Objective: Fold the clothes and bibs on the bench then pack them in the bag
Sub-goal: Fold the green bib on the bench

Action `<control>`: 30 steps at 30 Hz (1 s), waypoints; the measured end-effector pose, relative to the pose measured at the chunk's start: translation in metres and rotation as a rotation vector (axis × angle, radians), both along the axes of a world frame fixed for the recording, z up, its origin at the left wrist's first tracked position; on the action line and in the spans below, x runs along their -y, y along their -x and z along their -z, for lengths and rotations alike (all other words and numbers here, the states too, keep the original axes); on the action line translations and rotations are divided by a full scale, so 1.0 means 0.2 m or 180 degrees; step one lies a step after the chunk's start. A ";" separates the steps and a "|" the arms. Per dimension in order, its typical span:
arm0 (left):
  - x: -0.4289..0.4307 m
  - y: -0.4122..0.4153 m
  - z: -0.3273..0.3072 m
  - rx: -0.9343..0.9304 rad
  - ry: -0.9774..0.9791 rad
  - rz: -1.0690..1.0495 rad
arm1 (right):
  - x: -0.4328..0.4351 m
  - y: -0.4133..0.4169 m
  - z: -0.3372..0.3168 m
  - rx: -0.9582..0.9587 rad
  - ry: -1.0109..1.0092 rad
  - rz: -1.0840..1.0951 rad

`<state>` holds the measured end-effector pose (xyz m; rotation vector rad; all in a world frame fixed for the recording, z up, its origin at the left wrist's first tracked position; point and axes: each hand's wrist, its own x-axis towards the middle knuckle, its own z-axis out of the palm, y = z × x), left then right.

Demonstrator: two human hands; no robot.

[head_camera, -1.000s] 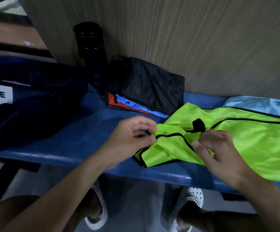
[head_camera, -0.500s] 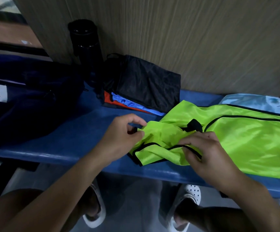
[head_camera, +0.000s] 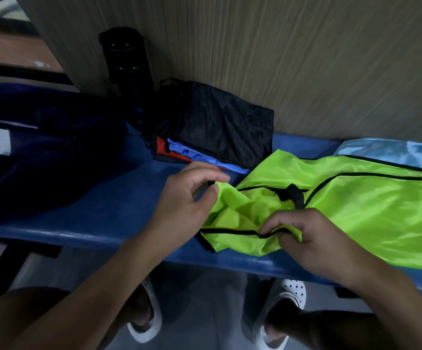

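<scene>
A neon green bib [head_camera: 361,210] with black trim lies spread over the right part of the blue bench [head_camera: 91,213], its left end bunched up. My left hand [head_camera: 187,200] pinches the black-trimmed corner of that end between thumb and fingers. My right hand [head_camera: 313,238] pinches the bib's near hem a little to the right. A stack of folded clothes [head_camera: 217,132], black on top with blue and orange beneath, sits against the wall. The dark navy bag [head_camera: 43,152] with a white label lies at the left of the bench.
A black cylindrical bottle [head_camera: 126,61] stands against the wooden wall behind the stack. A light blue garment [head_camera: 389,150] lies at the far right behind the bib. My feet in white sandals are on the floor below the bench's front edge.
My left hand has drawn the bib's corner up and away from the bench edge. My right hand has shifted to the near hem and pulled it taut. The bunched end looks more spread.
</scene>
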<state>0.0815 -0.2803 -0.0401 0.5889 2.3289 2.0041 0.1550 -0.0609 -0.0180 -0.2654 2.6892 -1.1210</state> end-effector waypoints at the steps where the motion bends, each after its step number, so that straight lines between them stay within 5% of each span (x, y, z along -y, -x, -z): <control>1: -0.01 -0.01 -0.01 0.0122 -0.0053 0.0017 | -0.01 0.00 0.01 0.0172 -0.0088 -0.0092; 3: -0.02 -0.03 -0.02 0.0329 -0.0156 0.0126 | -0.02 0.00 0.02 0.0249 0.0081 -0.0079; 7: -0.03 -0.06 -0.05 0.0357 -0.0291 0.0516 | 0.02 0.05 0.03 -0.0523 0.0708 0.0513; 12: -0.03 -0.08 -0.11 0.0377 -0.0366 0.0903 | 0.05 0.11 0.06 -0.0526 0.0953 0.0061; 18: -0.01 0.00 -0.03 0.0532 0.0056 -0.0021 | 0.02 0.09 0.12 -0.0701 0.0615 0.0070; 22: 0.00 0.06 0.07 0.0628 0.0878 0.0170 | 0.02 0.09 0.17 -0.0755 0.0107 0.0011; 30: -0.05 0.02 0.04 0.1179 0.0266 0.0200 | 0.08 0.12 0.19 -0.1049 -0.0168 -0.0012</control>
